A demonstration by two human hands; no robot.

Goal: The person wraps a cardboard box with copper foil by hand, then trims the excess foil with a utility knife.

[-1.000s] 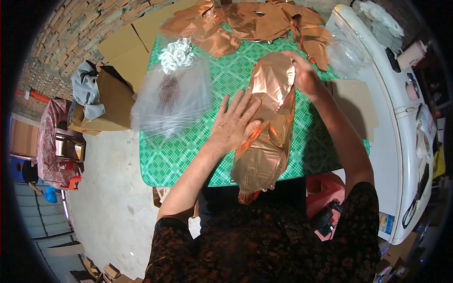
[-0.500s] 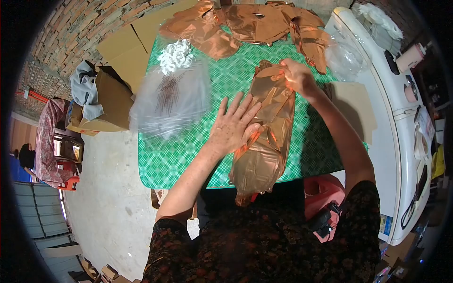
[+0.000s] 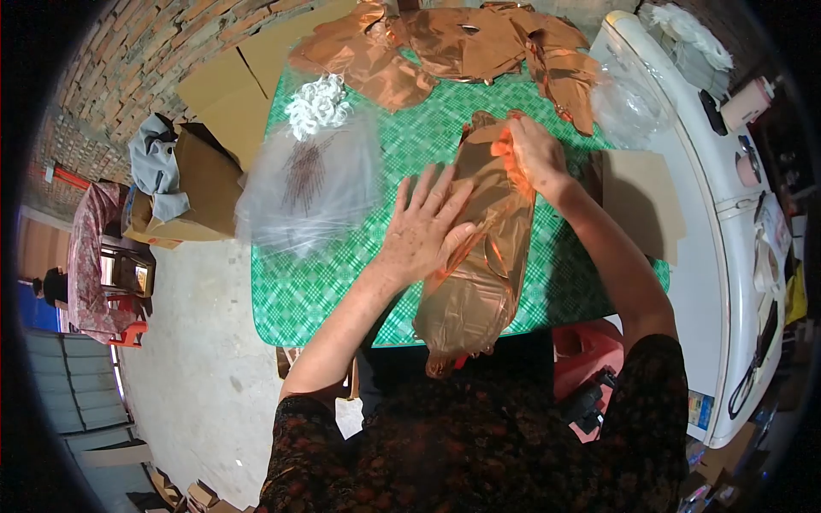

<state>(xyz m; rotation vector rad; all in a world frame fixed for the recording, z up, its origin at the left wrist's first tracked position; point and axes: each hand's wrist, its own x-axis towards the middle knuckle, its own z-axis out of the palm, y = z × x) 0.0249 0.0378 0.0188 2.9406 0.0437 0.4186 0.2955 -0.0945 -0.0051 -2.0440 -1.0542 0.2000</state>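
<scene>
A shiny copper-coloured foil item (image 3: pixel 479 256), long and crinkled, lies on the green checked tablecloth (image 3: pixel 299 295), its near end hanging over the front edge. My left hand (image 3: pixel 425 224) rests flat with fingers spread, its fingertips and thumb on the foil's left side. On the foil's upper right edge is my right hand (image 3: pixel 534 154), fingers bent and pressed together on the material. Its fingertips are partly hidden by the foil and the hand.
Clear plastic bags (image 3: pixel 312 192) with a white bundle (image 3: pixel 318 107) lie at the left. More copper foil pieces (image 3: pixel 466 43) line the far edge. Cardboard (image 3: pixel 637 201) sits at the right beside a white appliance (image 3: pixel 705 222). An open carton (image 3: pixel 201 184) stands left.
My right hand has shifted slightly down the foil's right edge, and its fingers are more curled over. My left hand stays in nearly the same place.
</scene>
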